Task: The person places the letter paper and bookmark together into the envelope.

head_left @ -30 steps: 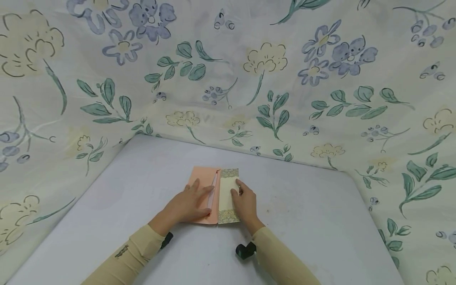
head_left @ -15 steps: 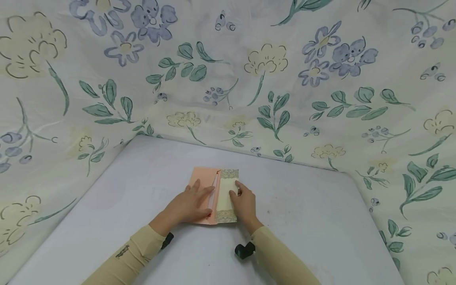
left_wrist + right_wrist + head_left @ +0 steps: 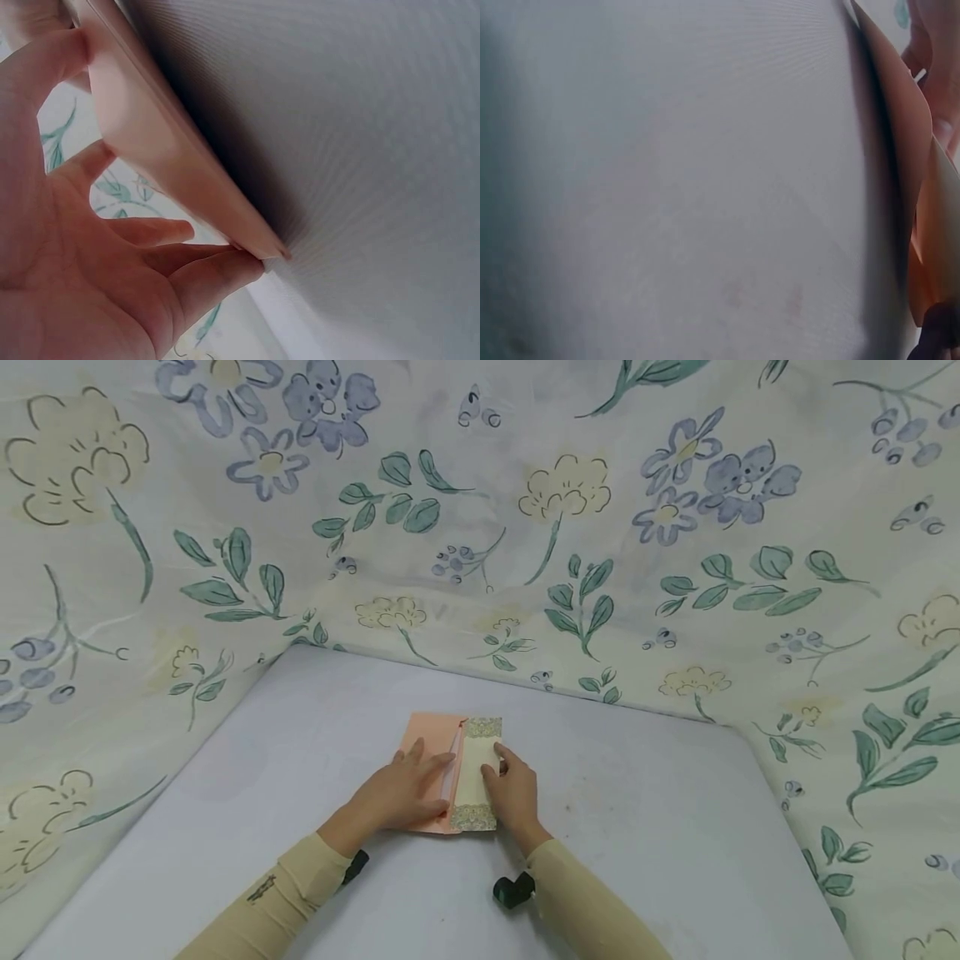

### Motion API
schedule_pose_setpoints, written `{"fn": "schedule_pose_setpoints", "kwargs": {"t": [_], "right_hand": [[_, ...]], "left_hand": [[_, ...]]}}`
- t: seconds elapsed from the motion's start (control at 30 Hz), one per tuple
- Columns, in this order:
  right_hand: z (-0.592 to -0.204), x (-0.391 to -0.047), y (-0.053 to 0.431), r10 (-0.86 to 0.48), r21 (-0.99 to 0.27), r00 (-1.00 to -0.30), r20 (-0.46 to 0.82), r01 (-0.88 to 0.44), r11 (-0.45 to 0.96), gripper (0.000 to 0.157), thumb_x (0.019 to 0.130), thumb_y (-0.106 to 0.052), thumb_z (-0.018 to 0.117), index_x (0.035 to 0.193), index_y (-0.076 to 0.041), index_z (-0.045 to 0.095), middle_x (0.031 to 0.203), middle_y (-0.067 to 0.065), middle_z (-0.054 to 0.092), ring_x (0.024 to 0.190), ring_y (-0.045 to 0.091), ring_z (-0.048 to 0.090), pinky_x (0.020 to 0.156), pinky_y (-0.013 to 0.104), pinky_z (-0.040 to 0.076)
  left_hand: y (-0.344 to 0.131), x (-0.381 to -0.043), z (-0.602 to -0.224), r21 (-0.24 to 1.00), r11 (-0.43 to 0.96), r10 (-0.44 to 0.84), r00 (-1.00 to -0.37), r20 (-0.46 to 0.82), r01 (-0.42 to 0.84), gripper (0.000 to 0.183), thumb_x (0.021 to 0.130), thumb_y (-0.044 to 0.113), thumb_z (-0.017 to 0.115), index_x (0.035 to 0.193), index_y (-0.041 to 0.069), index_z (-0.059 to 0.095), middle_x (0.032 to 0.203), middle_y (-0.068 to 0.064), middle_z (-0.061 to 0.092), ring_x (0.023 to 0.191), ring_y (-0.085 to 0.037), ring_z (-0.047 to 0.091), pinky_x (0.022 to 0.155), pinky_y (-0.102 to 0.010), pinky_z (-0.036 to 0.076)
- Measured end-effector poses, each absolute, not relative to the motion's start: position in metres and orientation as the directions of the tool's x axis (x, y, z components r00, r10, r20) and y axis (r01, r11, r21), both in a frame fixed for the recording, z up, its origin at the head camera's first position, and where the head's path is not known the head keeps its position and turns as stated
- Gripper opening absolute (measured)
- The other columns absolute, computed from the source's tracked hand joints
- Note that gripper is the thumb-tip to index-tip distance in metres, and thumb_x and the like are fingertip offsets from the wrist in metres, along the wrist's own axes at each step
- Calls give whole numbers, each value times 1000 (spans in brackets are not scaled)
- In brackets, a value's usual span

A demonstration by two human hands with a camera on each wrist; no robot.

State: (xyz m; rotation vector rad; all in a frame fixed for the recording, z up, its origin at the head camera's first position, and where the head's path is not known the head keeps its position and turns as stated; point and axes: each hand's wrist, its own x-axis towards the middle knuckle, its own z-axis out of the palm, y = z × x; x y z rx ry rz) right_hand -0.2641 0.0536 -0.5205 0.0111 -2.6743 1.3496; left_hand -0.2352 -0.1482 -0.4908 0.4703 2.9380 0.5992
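Note:
A peach paper envelope lies on the white table, with a pale slit showing along its opening. My left hand rests on it with spread fingers; in the left wrist view the fingertips touch the envelope's edge. A cream card with speckled, patterned bands at both ends overlaps the envelope's right side. My right hand pinches the card by its right edge, thumb on its face. In the right wrist view the card bends beside the raised peach paper; most of the hand is outside that view.
The white table carries a few faint stains to the right. Flower-printed cloth rises behind and at both sides. A black wrist mount sits below the right wrist, with another black piece at the left wrist.
The cream card's near end has shifted slightly left, further over the envelope, with the right hand following. The left hand has kept its place on the envelope.

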Motion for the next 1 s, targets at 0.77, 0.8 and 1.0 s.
{"fn": "schedule_pose_setpoints", "kwargs": {"t": [0.77,0.8,1.0], "right_hand": [[-523,-263,43,33,-810,-987,155,-108,576,45,93,-13,71,136,-3,64,75,-1,63,56,7,46,53,22,38],[-523,-262,42,35,-812,-988,152,-105,575,45,93,-14,71,136,-4,64,75,-1,64,56,6,46,53,22,39],[-522,-261,43,41,-811,-983,177,-122,572,44,93,-17,73,135,-7,65,78,1,68,60,7,53,56,25,45]], "left_hand": [[-149,-235,-490,404,868,326,-945,-30,287,71,89,42,73,152,18,49,157,-37,28,131,-67,38,95,-68,46],[-149,-235,-490,405,867,328,-944,-30,289,71,89,41,73,152,18,48,157,-38,28,131,-67,38,95,-68,46],[-149,-234,-491,400,871,327,-944,-35,286,72,90,43,72,153,19,47,158,-37,27,132,-67,37,95,-68,46]]}}
